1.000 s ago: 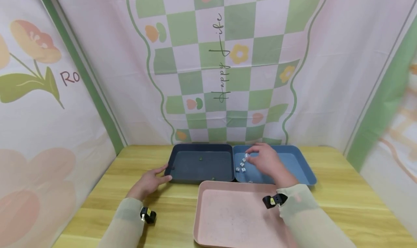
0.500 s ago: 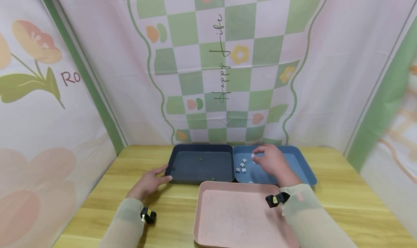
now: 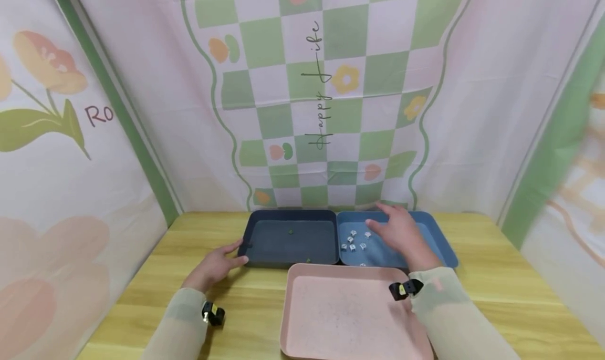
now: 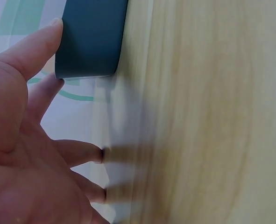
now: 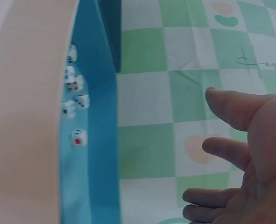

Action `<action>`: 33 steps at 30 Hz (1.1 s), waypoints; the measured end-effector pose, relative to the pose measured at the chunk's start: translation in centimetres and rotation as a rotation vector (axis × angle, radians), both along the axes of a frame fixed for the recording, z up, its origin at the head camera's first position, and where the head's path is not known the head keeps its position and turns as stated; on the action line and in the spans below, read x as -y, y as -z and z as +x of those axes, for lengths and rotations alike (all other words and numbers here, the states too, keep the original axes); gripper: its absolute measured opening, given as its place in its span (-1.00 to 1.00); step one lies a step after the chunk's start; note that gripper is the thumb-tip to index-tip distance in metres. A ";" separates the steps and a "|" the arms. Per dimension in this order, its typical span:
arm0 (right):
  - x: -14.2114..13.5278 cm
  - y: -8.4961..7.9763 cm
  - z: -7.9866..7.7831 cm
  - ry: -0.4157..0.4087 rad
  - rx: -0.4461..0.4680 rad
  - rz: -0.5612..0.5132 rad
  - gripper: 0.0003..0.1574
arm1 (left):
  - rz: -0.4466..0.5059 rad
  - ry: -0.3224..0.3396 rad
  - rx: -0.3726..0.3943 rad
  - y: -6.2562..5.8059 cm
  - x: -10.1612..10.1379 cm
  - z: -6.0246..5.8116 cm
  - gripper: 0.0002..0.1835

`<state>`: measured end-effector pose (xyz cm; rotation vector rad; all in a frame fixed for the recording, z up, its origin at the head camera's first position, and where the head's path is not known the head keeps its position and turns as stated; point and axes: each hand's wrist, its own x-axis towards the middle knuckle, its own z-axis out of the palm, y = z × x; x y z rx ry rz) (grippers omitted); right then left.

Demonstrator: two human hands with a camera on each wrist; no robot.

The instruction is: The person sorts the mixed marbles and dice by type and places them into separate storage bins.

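Observation:
Several white dice (image 3: 352, 247) lie in the left part of the blue tray (image 3: 444, 242), and the right wrist view shows dots on a white die (image 5: 79, 137). My right hand (image 3: 399, 234) hovers over this tray with thumb and fingers spread, holding nothing. On the left, my left hand (image 3: 217, 265) touches the near left corner of the dark tray (image 3: 274, 244). In the left wrist view, the thumb and a finger meet the wall of the dark tray (image 4: 88, 42), while the other fingers extend toward the table.
A pink tray (image 3: 345, 312) stands in front, its back rim overlapping the front of the blue tray in the head view. Small green bits (image 3: 291, 232) lie in the dark tray. Patterned cloth (image 3: 326, 113) hangs behind the wooden table (image 3: 255, 307).
My right hand has shifted right and spread its fingers, letting go of dice that now lie in the blue tray, apart from the others. The left hand stays at the dark tray.

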<state>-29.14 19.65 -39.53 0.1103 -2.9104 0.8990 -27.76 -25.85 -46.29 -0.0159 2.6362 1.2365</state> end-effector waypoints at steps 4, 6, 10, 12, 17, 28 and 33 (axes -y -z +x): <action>0.4 -1.3 1.5 0.018 -0.016 0.006 -0.12 | -0.026 0.016 -0.003 -0.2 0.3 0.1 -0.24; 0.9 -2.2 2.7 0.020 -0.027 0.010 -0.12 | -0.041 0.023 -0.010 -0.3 0.6 0.1 -0.23; 2.2 -3.9 5.9 0.015 -0.064 0.026 -0.15 | -0.058 0.024 -0.020 -0.5 0.9 0.0 -0.23; 2.7 -4.3 7.4 0.012 -0.087 0.043 -0.17 | -0.065 0.024 -0.015 -0.8 0.9 0.1 -0.22; 3.2 -4.2 10.5 -0.003 -0.136 0.109 -0.22 | -0.113 0.015 -0.009 -1.8 0.3 0.3 -0.16; 1.0 -0.9 14.1 0.073 -0.266 0.199 -0.31 | -0.487 -0.019 -0.140 -5.4 -4.8 5.5 -0.09; -0.3 0.9 14.5 0.118 -0.204 0.224 -0.14 | -0.625 -0.006 -0.200 -4.8 -8.8 9.1 -0.07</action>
